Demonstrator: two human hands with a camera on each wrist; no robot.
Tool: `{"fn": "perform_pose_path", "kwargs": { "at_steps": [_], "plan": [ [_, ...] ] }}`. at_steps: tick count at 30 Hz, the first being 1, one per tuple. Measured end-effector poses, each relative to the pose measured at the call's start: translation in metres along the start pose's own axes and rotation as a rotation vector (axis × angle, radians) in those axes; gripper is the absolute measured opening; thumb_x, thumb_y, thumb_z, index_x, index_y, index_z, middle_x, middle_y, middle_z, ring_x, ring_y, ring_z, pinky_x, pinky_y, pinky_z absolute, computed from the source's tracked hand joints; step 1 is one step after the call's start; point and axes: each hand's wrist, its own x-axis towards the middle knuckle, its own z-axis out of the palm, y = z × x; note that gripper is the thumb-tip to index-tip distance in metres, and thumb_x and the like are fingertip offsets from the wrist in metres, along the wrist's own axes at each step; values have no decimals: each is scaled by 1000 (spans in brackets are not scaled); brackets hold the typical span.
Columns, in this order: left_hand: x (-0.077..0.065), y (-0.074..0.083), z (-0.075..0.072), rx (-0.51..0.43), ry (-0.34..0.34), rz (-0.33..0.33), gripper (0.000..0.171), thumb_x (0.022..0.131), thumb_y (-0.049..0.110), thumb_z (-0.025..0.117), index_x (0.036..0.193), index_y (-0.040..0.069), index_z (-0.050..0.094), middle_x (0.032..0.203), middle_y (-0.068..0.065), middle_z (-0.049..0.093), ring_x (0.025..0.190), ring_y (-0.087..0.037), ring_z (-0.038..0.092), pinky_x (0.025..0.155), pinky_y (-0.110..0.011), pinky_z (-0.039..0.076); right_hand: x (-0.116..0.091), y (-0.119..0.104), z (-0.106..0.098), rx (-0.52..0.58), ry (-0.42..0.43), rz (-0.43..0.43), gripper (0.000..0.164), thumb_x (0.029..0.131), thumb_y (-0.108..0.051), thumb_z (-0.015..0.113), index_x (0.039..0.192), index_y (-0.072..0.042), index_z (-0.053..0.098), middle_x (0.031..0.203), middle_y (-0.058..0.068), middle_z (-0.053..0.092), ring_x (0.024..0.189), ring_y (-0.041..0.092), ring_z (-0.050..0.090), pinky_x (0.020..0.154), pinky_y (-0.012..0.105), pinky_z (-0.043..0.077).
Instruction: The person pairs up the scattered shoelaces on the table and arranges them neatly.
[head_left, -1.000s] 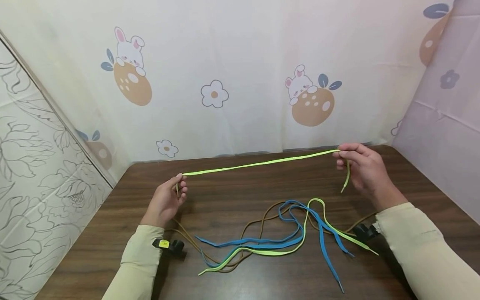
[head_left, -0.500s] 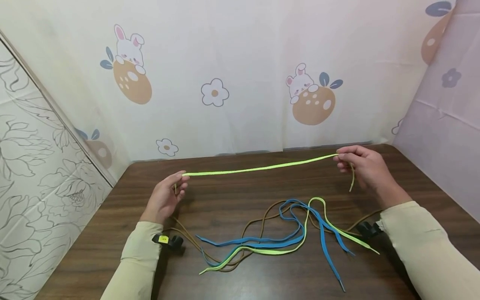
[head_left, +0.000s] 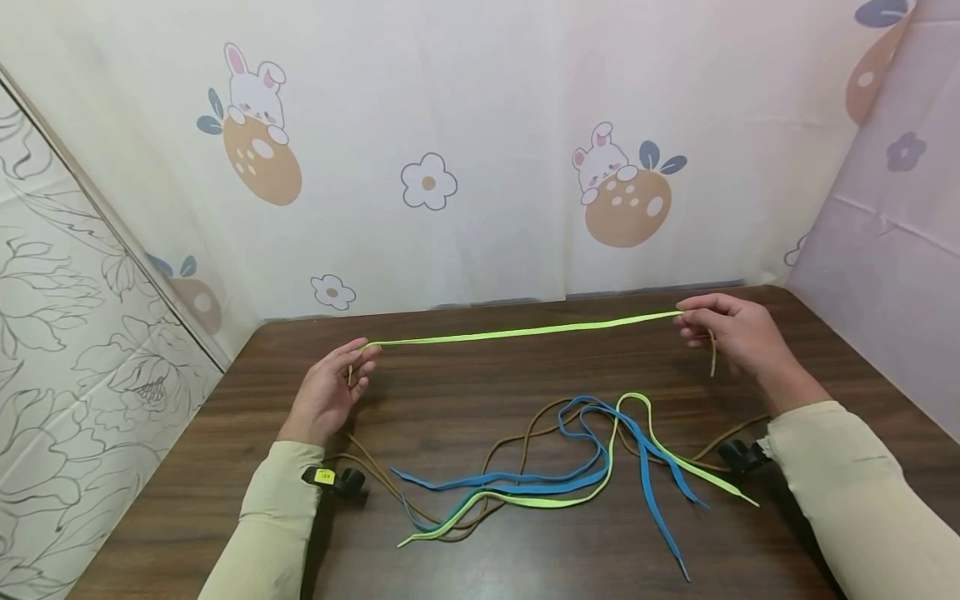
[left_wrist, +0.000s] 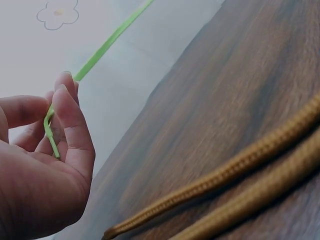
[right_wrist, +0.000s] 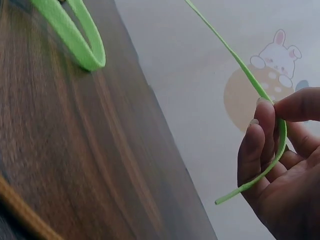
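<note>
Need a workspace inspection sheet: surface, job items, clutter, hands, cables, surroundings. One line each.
Surface: dark wood-grain table, no spills or damage seen.
Job's things: held green lace, stretched nearly straight above the table, short tails hanging from both hands.
Clutter: blue laces, brown cord and second green lace lie crossing one another on the table.
Hands: left hand and right hand each pinch the held lace near an end.
Cables: nothing seen.
Surroundings: rabbit-and-flower patterned backdrop behind the table.
</note>
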Motion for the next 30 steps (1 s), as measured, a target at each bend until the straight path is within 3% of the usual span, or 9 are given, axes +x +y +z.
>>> {"fn": "perform_pose_path", "kwargs": {
  "at_steps": [7,17,22,30],
  "plan": [
    [-2,2,-3,-32,-39,-17,40,109,20,45,145,4,43,111,0,74,88,-7,69,75,-21,49,1,4,-5,-57,16,40,19,102,-18,59,112,-3,67,85,-10,72,76,6,69,67,27,58],
    [-2,1,-7,-46,-88,-43,25,108,24,49,122,13,65,126,-4,69,98,-11,69,79,-24,51,2,9,-8,-189,41,101,37,104,-22,53,124,9,58,82,-16,69,77,8,68,68,29,58],
    [-2,0,-7,-38,-118,-38,26,108,24,46,126,11,62,133,-6,64,105,-14,68,81,-25,50,4,11,-9,-229,5,116,42,106,-24,49,132,8,56,86,-16,71,79,9,69,69,29,58],
    [1,-1,-7,-10,-125,-49,35,109,25,44,140,8,49,144,-10,55,110,-15,66,84,-26,50,7,16,-7,-281,-25,129,45,107,-25,46,137,6,55,97,-6,73,82,7,69,71,30,58]
  ]
}}
